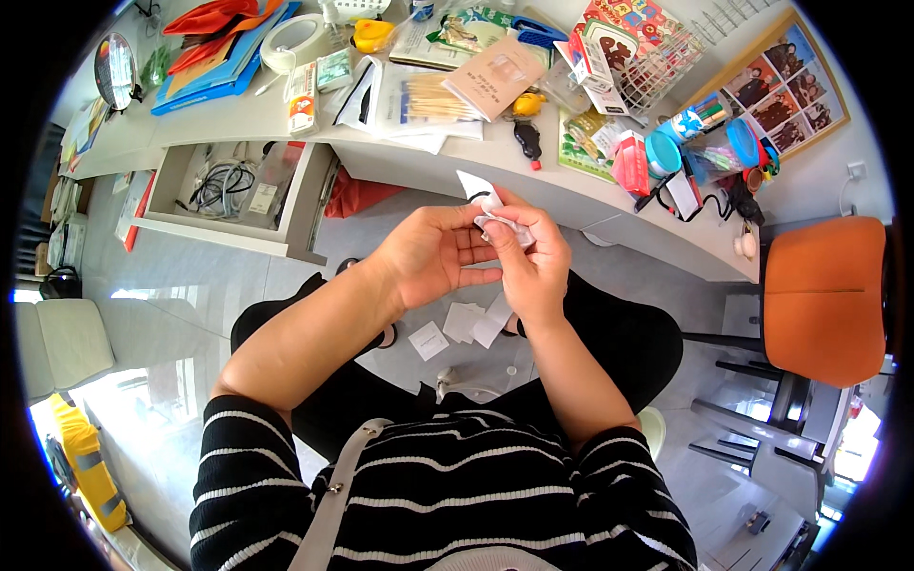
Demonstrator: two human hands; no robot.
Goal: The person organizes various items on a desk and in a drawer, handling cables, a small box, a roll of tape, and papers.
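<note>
Both hands meet above my lap, just in front of the white desk's edge (533, 186). My left hand (433, 257) and my right hand (533, 262) pinch the same small white paper packet (490, 205), which sticks up between the fingertips; a bit of clear wrapping shows at my right fingers. Below the hands, several small white paper squares (464, 324) lie on the grey floor between my legs.
The desk is crowded: a bundle of wooden sticks (433, 98), a tape roll (295, 43), a yellow toy (371, 35), blue folders (224, 62), a wire basket (662, 67), a framed photo collage (785, 81). An open drawer (233, 190) holds cables. An orange chair (824, 295) stands right.
</note>
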